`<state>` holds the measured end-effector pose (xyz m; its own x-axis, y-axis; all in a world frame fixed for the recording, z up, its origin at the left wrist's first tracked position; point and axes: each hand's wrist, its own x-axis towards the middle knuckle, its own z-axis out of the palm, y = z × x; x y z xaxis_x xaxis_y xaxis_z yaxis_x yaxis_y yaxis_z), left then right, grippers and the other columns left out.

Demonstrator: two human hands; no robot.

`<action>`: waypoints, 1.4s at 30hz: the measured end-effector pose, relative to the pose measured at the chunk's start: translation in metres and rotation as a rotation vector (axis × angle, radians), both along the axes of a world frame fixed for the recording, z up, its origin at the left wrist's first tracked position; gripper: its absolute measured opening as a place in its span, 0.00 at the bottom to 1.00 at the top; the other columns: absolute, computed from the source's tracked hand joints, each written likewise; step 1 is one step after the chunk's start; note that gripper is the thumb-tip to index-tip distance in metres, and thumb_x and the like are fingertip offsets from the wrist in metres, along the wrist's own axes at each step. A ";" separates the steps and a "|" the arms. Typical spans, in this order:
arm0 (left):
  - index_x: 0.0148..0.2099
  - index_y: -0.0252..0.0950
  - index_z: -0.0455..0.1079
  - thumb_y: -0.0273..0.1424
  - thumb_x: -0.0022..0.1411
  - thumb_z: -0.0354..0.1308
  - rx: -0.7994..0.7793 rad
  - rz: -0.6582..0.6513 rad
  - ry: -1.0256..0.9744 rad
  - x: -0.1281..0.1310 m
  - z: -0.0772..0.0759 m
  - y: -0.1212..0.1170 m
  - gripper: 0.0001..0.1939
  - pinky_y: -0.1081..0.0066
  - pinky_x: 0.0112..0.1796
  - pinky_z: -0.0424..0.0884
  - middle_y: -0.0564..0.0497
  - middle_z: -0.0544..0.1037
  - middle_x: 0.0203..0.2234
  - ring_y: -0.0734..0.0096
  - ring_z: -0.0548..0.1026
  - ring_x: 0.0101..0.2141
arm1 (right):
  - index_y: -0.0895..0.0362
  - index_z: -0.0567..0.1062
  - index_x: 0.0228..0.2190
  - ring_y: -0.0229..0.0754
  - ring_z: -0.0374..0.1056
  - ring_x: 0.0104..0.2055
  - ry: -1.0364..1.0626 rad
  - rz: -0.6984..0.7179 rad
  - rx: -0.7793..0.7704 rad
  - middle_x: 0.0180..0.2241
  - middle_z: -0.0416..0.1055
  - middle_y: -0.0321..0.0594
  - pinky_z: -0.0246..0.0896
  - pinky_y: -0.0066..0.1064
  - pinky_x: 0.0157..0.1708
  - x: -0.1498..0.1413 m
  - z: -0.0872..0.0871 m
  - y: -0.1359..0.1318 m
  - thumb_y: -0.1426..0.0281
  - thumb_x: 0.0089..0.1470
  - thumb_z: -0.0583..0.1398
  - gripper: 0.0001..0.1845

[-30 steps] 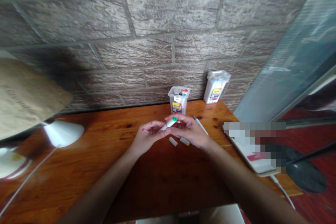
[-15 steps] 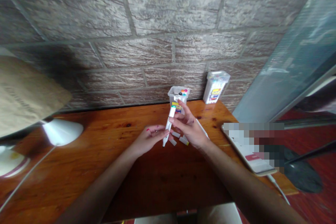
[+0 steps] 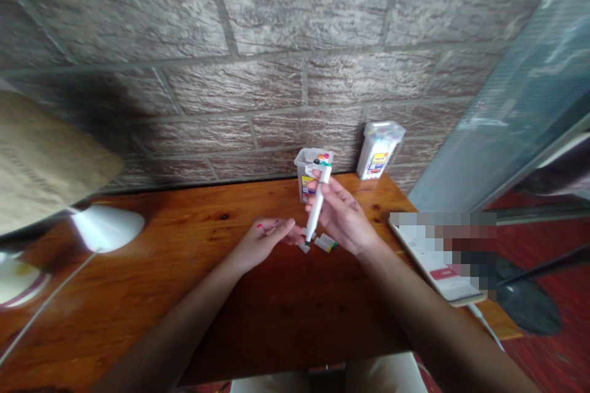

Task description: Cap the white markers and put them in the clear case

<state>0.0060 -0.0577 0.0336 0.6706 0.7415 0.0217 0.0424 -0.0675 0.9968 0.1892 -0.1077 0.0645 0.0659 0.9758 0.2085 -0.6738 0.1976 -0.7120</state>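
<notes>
My right hand (image 3: pixel 348 218) is closed around a white marker (image 3: pixel 316 209), its fingers behind the barrel and the thumb in front. The marker tilts, with a green top end up and a dark lower end pointing down toward my left hand (image 3: pixel 267 244). My left hand is open beside that lower end, thumb and fingers apart, with nothing visible in it. Below the hands, small white caps (image 3: pixel 322 245) lie on the wooden table (image 3: pixel 203 221), some with yellow or green ends. Just behind my right hand stands a clear tub (image 3: pixel 302 163) with several coloured marker ends showing.
A second lidded marker tub (image 3: pixel 378 150) stands at the back right, near the brick wall (image 3: pixel 258 92). On the right lies a tablet-like device (image 3: pixel 442 270), partly blurred out, with a cable. A lamp (image 3: pixel 108 230) with a fabric shade is at the left.
My left hand has let go of the marker. My right hand has moved it up and to the right, and its dark lower end now shows.
</notes>
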 end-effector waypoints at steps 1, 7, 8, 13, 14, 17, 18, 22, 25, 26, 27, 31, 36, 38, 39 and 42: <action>0.34 0.32 0.81 0.55 0.59 0.62 -0.012 0.030 -0.006 -0.001 -0.001 0.001 0.28 0.67 0.38 0.75 0.43 0.84 0.29 0.63 0.81 0.31 | 0.51 0.76 0.40 0.32 0.68 0.30 0.047 -0.027 0.010 0.37 0.75 0.31 0.70 0.27 0.33 0.005 0.005 0.000 0.67 0.52 0.70 0.13; 0.31 0.31 0.79 0.57 0.57 0.61 -0.061 0.237 -0.086 0.000 -0.003 0.007 0.30 0.69 0.33 0.73 0.44 0.82 0.25 0.67 0.78 0.26 | 0.54 0.68 0.25 0.32 0.47 0.18 0.138 0.053 -0.077 0.17 0.52 0.27 0.51 0.24 0.16 0.021 0.013 -0.001 0.44 0.54 0.61 0.26; 0.30 0.31 0.79 0.57 0.57 0.62 -0.061 0.256 -0.088 0.000 -0.003 0.008 0.31 0.69 0.33 0.73 0.44 0.82 0.24 0.68 0.77 0.25 | 0.54 0.65 0.21 0.32 0.42 0.16 0.139 0.078 -0.092 0.16 0.48 0.26 0.46 0.24 0.14 0.021 0.011 -0.001 0.41 0.54 0.59 0.30; 0.29 0.31 0.79 0.58 0.54 0.63 -0.072 0.303 -0.084 0.001 -0.003 0.008 0.30 0.70 0.31 0.72 0.45 0.81 0.22 0.69 0.76 0.24 | 0.53 0.57 0.18 0.30 0.29 0.15 0.154 0.140 -0.152 0.12 0.38 0.22 0.33 0.23 0.11 0.017 0.004 -0.002 0.41 0.55 0.56 0.32; 0.28 0.31 0.79 0.57 0.54 0.63 -0.064 0.311 -0.082 0.001 -0.003 0.008 0.30 0.70 0.31 0.72 0.45 0.81 0.22 0.69 0.76 0.23 | 0.52 0.57 0.19 0.31 0.29 0.15 0.159 0.145 -0.155 0.12 0.38 0.22 0.33 0.23 0.11 0.016 0.003 -0.002 0.41 0.55 0.55 0.31; 0.28 0.31 0.79 0.57 0.55 0.63 -0.028 0.318 -0.065 0.002 -0.005 0.008 0.30 0.70 0.30 0.71 0.45 0.81 0.21 0.69 0.76 0.23 | 0.52 0.57 0.19 0.31 0.30 0.14 0.165 0.163 -0.150 0.11 0.37 0.22 0.35 0.23 0.11 0.015 0.002 -0.004 0.42 0.53 0.54 0.28; 0.28 0.31 0.79 0.57 0.56 0.62 -0.018 0.314 -0.057 0.003 -0.005 0.007 0.30 0.70 0.30 0.71 0.45 0.80 0.21 0.69 0.76 0.23 | 0.52 0.58 0.20 0.31 0.30 0.14 0.166 0.168 -0.148 0.11 0.38 0.22 0.36 0.23 0.11 0.014 0.002 -0.005 0.43 0.53 0.54 0.28; 0.29 0.31 0.79 0.57 0.58 0.61 0.025 0.277 -0.028 0.004 -0.005 0.005 0.30 0.70 0.30 0.72 0.45 0.81 0.21 0.69 0.76 0.23 | 0.52 0.59 0.20 0.31 0.30 0.14 0.179 0.175 -0.147 0.11 0.39 0.21 0.37 0.23 0.10 0.010 -0.003 -0.005 0.45 0.52 0.56 0.26; 0.31 0.32 0.80 0.56 0.58 0.61 0.054 0.163 -0.019 0.005 -0.002 -0.001 0.29 0.70 0.33 0.74 0.45 0.82 0.24 0.67 0.78 0.26 | 0.52 0.62 0.22 0.31 0.30 0.14 0.172 0.207 -0.149 0.11 0.40 0.22 0.37 0.22 0.11 0.005 -0.006 -0.002 0.45 0.54 0.55 0.25; 0.32 0.32 0.80 0.55 0.58 0.61 0.052 0.107 -0.021 0.005 0.000 -0.003 0.28 0.69 0.35 0.75 0.45 0.83 0.25 0.66 0.79 0.28 | 0.53 0.63 0.22 0.31 0.31 0.14 0.169 0.218 -0.152 0.12 0.41 0.22 0.38 0.22 0.11 0.002 -0.006 -0.002 0.45 0.55 0.55 0.25; 0.33 0.32 0.80 0.54 0.58 0.62 0.042 0.054 -0.024 0.006 0.001 -0.005 0.26 0.69 0.36 0.75 0.45 0.83 0.27 0.65 0.80 0.30 | 0.53 0.64 0.23 0.32 0.33 0.15 0.167 0.225 -0.156 0.12 0.43 0.23 0.39 0.22 0.12 -0.002 -0.007 -0.001 0.44 0.56 0.55 0.26; 0.36 0.33 0.80 0.44 0.53 0.71 -0.053 -0.020 -0.043 0.007 0.001 -0.012 0.18 0.68 0.39 0.76 0.46 0.85 0.31 0.65 0.82 0.33 | 0.54 0.64 0.24 0.33 0.46 0.17 0.153 0.188 -0.163 0.15 0.51 0.27 0.54 0.24 0.18 -0.017 -0.006 -0.001 0.43 0.56 0.58 0.27; 0.40 0.32 0.79 0.37 0.47 0.76 -0.169 -0.036 -0.066 0.011 -0.003 -0.011 0.20 0.67 0.41 0.75 0.45 0.85 0.34 0.63 0.82 0.35 | 0.53 0.68 0.25 0.37 0.59 0.25 -0.158 0.020 -0.102 0.21 0.61 0.32 0.61 0.28 0.27 -0.016 -0.005 -0.001 0.39 0.52 0.59 0.29; 0.40 0.32 0.79 0.37 0.48 0.75 -0.196 -0.025 -0.111 0.011 -0.003 -0.009 0.19 0.66 0.43 0.75 0.45 0.85 0.35 0.63 0.82 0.36 | 0.54 0.74 0.28 0.38 0.63 0.29 -0.485 -0.127 -0.043 0.26 0.68 0.36 0.61 0.29 0.30 -0.003 -0.003 -0.002 0.40 0.54 0.58 0.29; 0.41 0.32 0.79 0.37 0.49 0.75 -0.206 -0.003 -0.152 0.010 -0.002 -0.007 0.19 0.66 0.43 0.75 0.45 0.85 0.34 0.64 0.82 0.36 | 0.55 0.75 0.28 0.39 0.64 0.30 -0.639 -0.209 -0.031 0.27 0.70 0.37 0.60 0.30 0.31 0.006 -0.002 -0.002 0.41 0.56 0.58 0.29; 0.40 0.33 0.80 0.37 0.48 0.76 -0.265 0.092 -0.314 0.006 0.000 0.002 0.19 0.68 0.42 0.74 0.46 0.85 0.33 0.67 0.82 0.34 | 0.56 0.80 0.31 0.39 0.65 0.29 -1.067 -0.120 -0.010 0.28 0.74 0.38 0.58 0.30 0.31 0.037 0.001 -0.004 0.49 0.60 0.58 0.24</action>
